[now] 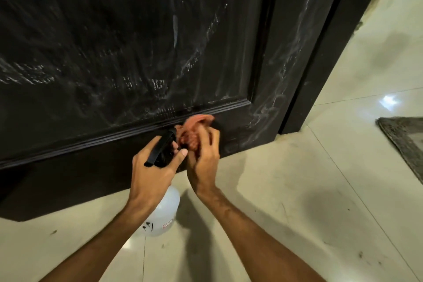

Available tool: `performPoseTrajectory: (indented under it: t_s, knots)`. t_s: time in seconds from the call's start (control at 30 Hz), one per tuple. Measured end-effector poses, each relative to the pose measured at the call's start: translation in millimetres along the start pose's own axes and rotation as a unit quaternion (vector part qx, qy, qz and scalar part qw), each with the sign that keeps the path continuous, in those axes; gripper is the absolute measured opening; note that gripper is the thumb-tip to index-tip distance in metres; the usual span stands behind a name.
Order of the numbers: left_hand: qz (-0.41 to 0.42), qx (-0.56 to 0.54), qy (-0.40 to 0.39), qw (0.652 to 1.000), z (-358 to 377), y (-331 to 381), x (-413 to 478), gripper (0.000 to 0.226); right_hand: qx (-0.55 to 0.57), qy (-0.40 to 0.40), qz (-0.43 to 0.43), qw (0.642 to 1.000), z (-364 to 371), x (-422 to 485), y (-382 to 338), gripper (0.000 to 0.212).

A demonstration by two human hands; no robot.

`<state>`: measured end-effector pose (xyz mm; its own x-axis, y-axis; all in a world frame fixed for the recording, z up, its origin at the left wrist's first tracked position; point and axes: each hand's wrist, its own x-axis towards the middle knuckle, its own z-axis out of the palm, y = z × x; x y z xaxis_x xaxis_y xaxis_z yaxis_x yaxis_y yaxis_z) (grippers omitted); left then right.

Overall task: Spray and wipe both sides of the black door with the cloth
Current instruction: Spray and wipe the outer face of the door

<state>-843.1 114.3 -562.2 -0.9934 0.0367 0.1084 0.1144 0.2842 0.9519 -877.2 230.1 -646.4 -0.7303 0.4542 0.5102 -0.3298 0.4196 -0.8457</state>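
The right hand (203, 158) bunches a soft reddish cloth (194, 130) in curled fingers, pressed near the lower moulding of the black door (137, 41). Just left, the left hand (155, 167) grips the black trigger head of a translucent spray bottle (162, 213) hanging above the tiled floor (320, 190). The limp, light cloth is best held wadded; the wet-streaked panel looks slippery.

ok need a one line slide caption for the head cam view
Left hand grips the spray bottle while the right hand bunches the orange cloth at the streaked black door.
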Motion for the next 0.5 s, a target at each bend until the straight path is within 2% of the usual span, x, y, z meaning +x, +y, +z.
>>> performPoseTrajectory:
  t_s: [0.03,0.07,0.1,0.17,0.2,0.23,0.27,0.3,0.33,0.43,0.5]
  knots:
    - [0.003,-0.001,-0.001,1.0,0.9,1.3,-1.0,0.014,-0.041,-0.072,-0.058,0.995,-5.0,-1.4,6.6,0.048]
    - [0.007,0.0,-0.003,1.0,2.8,2.8,-1.1,0.014,-0.076,-0.104,-0.078,0.989,-11.2,-1.2,17.7,0.052]
    - [0.011,-0.001,-0.006,1.0,4.8,4.1,-0.1,0.014,-0.091,-0.089,-0.051,0.991,-17.4,1.0,27.7,0.055]
    - [0.01,-0.003,-0.008,1.0,6.8,6.4,3.1,0.015,-0.066,0.032,0.046,0.996,-28.6,9.4,40.4,0.059]
    - [0.011,-0.002,-0.011,1.0,7.7,8.7,5.3,0.015,-0.042,0.113,0.12,0.985,-34.7,18.2,44.6,0.06]
    - [0.011,-0.001,-0.014,1.0,9.2,10.4,6.7,0.014,-0.009,0.194,0.22,0.956,-41.5,31.4,46.5,0.06]
    - [0.012,-0.001,-0.017,1.0,10.9,12.5,8.5,0.014,0.032,0.25,0.33,0.91,-44.5,47.5,49.7,0.06]
    - [0.014,0.0,-0.022,1.0,13.7,13.9,8.9,0.014,0.057,0.278,0.4,0.872,-44.8,60.2,49.8,0.061]
    - [0.015,0.003,-0.027,1.0,16.3,14.4,8.5,0.014,0.066,0.281,0.404,0.868,-44.4,67.8,45.7,0.063]
    - [0.016,0.015,-0.037,0.999,22.2,12.9,8.4,0.014,0.026,0.23,0.22,0.948,-44.5,57.3,35.0,0.065]
    - [0.008,0.023,-0.049,0.999,28.9,11.8,7.6,0.014,-0.002,0.207,0.192,0.959,-53.2,48.8,53.5,0.067]
